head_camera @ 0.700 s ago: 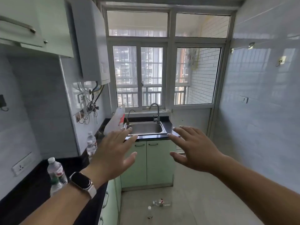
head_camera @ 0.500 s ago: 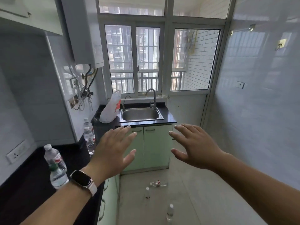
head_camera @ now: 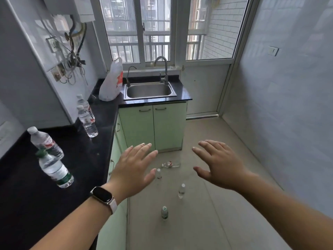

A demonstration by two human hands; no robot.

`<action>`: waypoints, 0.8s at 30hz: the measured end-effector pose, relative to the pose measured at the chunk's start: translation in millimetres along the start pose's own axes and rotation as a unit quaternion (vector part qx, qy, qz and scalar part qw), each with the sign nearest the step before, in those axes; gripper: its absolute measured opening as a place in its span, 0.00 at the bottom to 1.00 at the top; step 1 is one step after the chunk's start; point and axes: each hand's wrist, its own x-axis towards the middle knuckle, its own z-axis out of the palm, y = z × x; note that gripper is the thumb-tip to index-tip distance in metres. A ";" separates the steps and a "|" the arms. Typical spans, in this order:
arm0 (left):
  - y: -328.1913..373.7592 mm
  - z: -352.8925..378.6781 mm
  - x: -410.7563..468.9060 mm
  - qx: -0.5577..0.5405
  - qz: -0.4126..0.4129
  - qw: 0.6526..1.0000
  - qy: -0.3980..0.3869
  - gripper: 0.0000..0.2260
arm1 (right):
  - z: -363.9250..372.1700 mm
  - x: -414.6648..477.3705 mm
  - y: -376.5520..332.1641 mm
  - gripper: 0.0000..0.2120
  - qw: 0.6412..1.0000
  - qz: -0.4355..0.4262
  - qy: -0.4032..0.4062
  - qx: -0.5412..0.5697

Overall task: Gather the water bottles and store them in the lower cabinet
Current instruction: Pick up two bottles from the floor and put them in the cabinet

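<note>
Several clear water bottles stand on the black counter (head_camera: 27, 204) at left: a green-capped bottle (head_camera: 55, 170), a white-capped bottle (head_camera: 45, 143), and two more (head_camera: 87, 120) nearer the corner. On the floor, one bottle lies on its side (head_camera: 170, 164) and three stand upright: one (head_camera: 159, 173) partly behind my thumb, one (head_camera: 181, 191) and a green-labelled bottle (head_camera: 164, 212). My left hand (head_camera: 134, 168), with a watch on its wrist, and my right hand (head_camera: 219, 163) hover over the floor with fingers spread, holding nothing. The pale green lower cabinet doors (head_camera: 153, 125) under the sink are closed.
A steel sink (head_camera: 149, 90) with a tap sits under the window, a white plastic bag (head_camera: 111, 82) beside it. More green cabinet fronts (head_camera: 115, 156) run under the left counter. Tiled wall on the right; cables and sockets hang on the left wall.
The view has tilted downward, bringing more floor and the floor bottles into sight. Both hands stay spread and empty, now lower over the floor.
</note>
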 end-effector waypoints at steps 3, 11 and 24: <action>22.3 19.3 12.7 -0.009 -0.013 1.000 -0.016 0.24 | 28.8 -9.1 23.5 0.29 1.000 0.002 -0.013 0.024; 95.7 83.9 67.5 -0.018 -0.062 0.994 -0.093 0.24 | 100.8 -32.5 123.5 0.29 0.996 -0.020 -0.029 0.077; 158.0 169.7 106.6 -0.059 -0.197 0.964 -0.165 0.24 | 199.5 -15.6 212.9 0.29 0.983 -0.062 -0.093 0.143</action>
